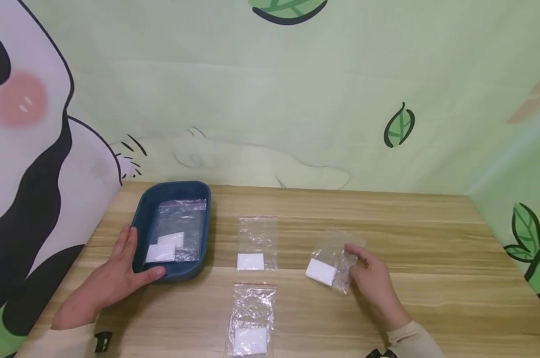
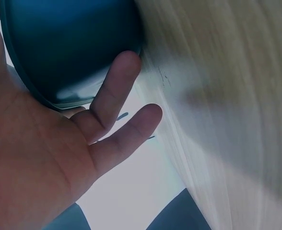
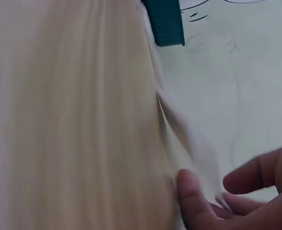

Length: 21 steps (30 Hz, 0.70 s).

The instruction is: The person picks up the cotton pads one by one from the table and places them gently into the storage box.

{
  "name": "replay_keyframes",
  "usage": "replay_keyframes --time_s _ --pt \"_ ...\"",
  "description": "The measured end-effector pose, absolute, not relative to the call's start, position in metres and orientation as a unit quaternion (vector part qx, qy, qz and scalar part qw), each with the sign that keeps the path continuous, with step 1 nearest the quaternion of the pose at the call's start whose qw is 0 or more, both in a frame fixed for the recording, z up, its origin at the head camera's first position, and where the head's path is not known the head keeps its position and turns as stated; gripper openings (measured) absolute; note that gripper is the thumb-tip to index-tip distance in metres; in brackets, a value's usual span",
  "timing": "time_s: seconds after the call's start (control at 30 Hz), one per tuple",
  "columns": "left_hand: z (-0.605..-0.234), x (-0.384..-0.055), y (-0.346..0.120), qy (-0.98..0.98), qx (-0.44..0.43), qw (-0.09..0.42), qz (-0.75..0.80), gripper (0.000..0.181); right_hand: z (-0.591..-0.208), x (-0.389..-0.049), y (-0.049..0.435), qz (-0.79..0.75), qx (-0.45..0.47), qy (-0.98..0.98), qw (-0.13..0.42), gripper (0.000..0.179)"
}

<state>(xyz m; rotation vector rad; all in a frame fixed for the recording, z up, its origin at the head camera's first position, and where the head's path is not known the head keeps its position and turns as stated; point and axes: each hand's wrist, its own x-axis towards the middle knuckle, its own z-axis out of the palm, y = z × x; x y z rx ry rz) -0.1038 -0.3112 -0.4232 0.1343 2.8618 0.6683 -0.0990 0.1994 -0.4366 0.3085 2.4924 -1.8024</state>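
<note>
Student: How is the right hand (image 1: 372, 281) set?

Instructor: Its grip is together, thumb and fingers pinching the right edge of a clear bag (image 1: 339, 256). The bag slants at the right of the group, over the wood-grained worktop (image 1: 431, 238), a white insert (image 1: 321, 272) at its lower left.

Student: And the left hand (image 1: 111, 278)?

Instructor: Its grip is apart: fingers extended against the left side of the blue tray (image 1: 209, 226), thumb over the near rim. Inside lie two overlapping white pieces (image 1: 160, 252) under clear plastic. Between tray and right hand, two further bags (image 1: 257, 236) lie flat, one nearer the person, each containing a white piece.
</note>
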Motion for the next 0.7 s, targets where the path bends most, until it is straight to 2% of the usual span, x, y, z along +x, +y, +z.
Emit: replay_keyframes --time_s 0.1,0.3,0.7 --pt "-0.422 -0.104 -0.312 0.968 0.045 0.103 0.224 0.125 -0.442 -0.101 0.199 -0.644 0.131 0.753 0.036 0.061" --pt "-0.422 -0.104 -0.312 0.967 0.042 0.109 0.227 0.125 -0.449 -0.103 0.199 -0.692 0.164 0.702 0.025 0.058" --pt "-0.421 -0.105 -0.312 0.965 0.039 0.114 0.231 0.125 -0.449 -0.103 0.205 -0.695 0.11 0.707 0.078 0.067"
